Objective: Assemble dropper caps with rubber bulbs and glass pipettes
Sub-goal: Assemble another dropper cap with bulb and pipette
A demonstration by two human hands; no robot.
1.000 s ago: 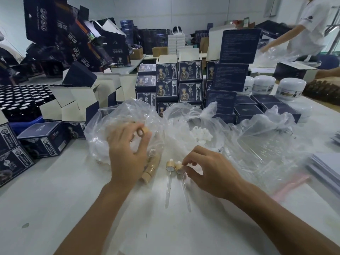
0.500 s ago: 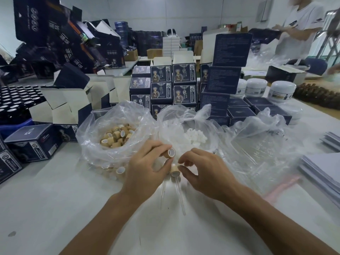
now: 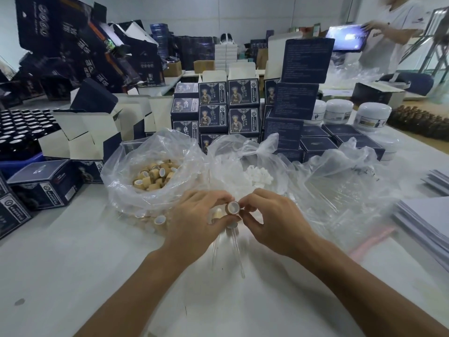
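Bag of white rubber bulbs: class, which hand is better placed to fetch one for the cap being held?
Right. The left hand grips the cap, while the right hand only touches its rim with its fingers and lies nearer the bag of white rubber bulbs.

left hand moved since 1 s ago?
Yes. The left hand left the clear plastic bag of tan caps, coming right and nearer to meet the right hand, pinching a tan cap.

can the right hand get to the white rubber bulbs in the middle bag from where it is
Probably yes. The bag of white rubber bulbs lies open just beyond the right hand, with nothing between. But its fingers are at the cap that the left hand pinches.
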